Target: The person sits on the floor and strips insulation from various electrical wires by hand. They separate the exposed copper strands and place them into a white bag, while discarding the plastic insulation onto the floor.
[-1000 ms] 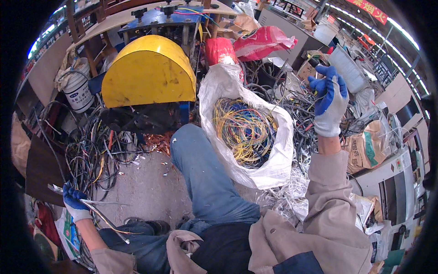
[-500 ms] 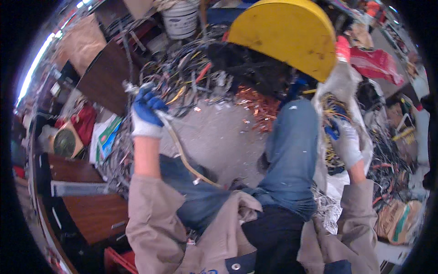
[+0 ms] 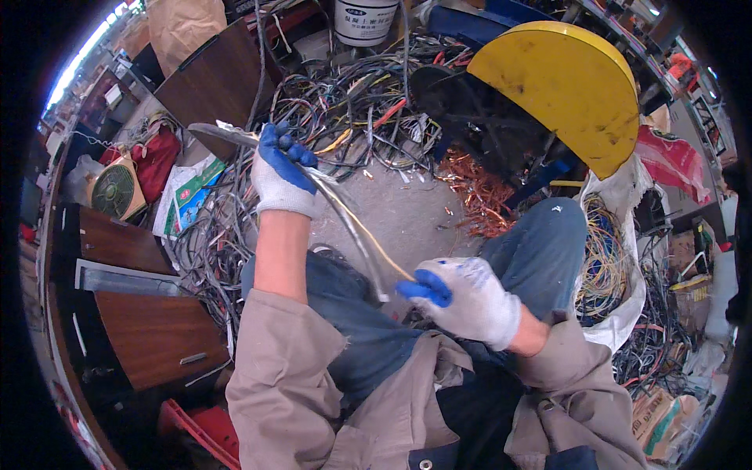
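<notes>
Gloved in white with blue fingers, my left hand (image 3: 283,176) is closed around a cable just left of centre. From the fist, a grey cable sheath (image 3: 368,254) hangs down toward my lap, beside a thin yellowish wire (image 3: 388,258). My right hand (image 3: 470,301), gloved alike, pinches the lower end of that wire over my thighs. A dark grey strip (image 3: 219,133) sticks out beyond the left fist; I cannot tell whether it is part of the cable. A white sack (image 3: 627,309) at my right holds coiled yellow and blue wires (image 3: 601,258).
A yellow half-round guard (image 3: 564,86) covers a dark machine ahead on the right, with copper scraps (image 3: 478,192) below it. Tangled cables (image 3: 352,102) lie ahead. Around me are a white bucket (image 3: 366,19), brown-fronted cabinets (image 3: 160,337) and a red plastic object (image 3: 207,431).
My right hand has left the sack of wires and come over my lap, taking hold of the yellowish wire's lower end. The view has shifted; my left hand still grips the cable.
</notes>
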The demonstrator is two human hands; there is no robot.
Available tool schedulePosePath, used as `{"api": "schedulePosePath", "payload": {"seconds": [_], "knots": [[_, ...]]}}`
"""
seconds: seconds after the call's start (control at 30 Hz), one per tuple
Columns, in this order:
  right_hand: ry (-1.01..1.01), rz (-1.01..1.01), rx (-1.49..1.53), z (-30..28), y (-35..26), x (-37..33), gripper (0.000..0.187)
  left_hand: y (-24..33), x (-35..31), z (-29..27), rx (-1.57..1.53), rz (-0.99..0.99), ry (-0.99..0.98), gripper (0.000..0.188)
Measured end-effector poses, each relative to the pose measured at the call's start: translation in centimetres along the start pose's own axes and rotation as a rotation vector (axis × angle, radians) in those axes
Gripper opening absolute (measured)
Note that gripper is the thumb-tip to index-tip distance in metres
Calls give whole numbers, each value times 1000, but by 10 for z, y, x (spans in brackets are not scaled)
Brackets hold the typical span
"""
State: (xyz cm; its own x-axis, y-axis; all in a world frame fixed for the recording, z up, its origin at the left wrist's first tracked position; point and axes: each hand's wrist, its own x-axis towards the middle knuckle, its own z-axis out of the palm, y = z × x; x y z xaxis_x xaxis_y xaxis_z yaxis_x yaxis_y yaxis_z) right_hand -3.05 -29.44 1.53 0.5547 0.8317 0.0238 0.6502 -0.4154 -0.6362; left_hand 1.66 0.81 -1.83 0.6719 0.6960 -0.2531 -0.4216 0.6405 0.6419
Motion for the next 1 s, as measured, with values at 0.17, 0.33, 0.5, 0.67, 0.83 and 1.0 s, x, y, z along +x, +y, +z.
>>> {"api": "schedulePosePath", "payload": {"seconds": [0.17,0.33,0.5,0.67,0.83,1.0], "knots": [[203,-64,182,-67,13,-63,22,-6,15,-9,-12,-35,-42,22],[509,119,556,-137,29,-184,30,-1,47,-42,58,-62,-163,14],[1344,127,494,-190,57,-278,42,-10,73,-53,210,-73,-86,17],[1320,274,317,-218,88,-311,32,-27,67,-32,216,-28,-80,12],[1501,90,135,-241,110,-297,28,-32,51,-30,336,4,-21,15],[1797,12,81,-273,142,-295,25,-31,43,-28,319,-43,-31,12]]}}
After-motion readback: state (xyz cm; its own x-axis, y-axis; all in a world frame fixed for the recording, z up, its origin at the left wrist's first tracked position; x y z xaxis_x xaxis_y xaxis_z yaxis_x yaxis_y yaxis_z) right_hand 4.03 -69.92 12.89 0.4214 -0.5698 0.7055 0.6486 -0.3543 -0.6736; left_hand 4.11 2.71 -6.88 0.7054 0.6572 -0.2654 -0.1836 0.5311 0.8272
